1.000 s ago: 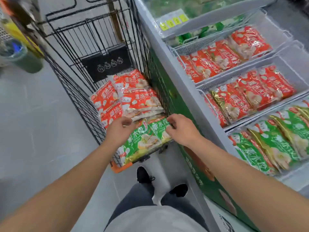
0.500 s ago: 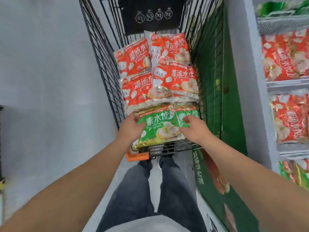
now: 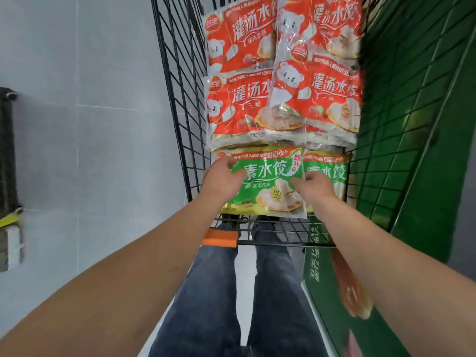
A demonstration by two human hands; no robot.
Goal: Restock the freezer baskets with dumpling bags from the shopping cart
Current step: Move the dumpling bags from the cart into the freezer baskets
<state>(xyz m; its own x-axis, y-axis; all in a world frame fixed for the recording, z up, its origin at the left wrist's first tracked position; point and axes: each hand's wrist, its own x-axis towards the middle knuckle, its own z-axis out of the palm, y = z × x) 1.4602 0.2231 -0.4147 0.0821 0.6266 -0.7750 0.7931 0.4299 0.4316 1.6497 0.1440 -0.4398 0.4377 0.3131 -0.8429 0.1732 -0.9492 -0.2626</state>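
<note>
1. Here, at the far left edge, a dark, blurred object [image 3: 7, 155] stands on the pale grey tiled floor [image 3: 90, 124]; what it is cannot be told.
2. The left hand [image 3: 222, 180] grips the left edge of the green plastic dumpling bag [image 3: 273, 186], its fingers curled over the top of the pack.
3. That bag lies uppermost at the near end of the black wire shopping cart [image 3: 180, 99], just beside a second green bag [image 3: 327, 173] to its right.
4. The right hand [image 3: 313, 188] holds the same bag at its right edge, fingers bent onto the plastic.
5. Beyond the green packs, red plastic dumpling bags [image 3: 283, 99] are stacked in two columns, filling the cart's far end.
6. An orange handle piece [image 3: 220, 238] sits on the cart's near rail.
7. The green freezer side panel [image 3: 425, 150] stands close against the cart's right wall.
</note>
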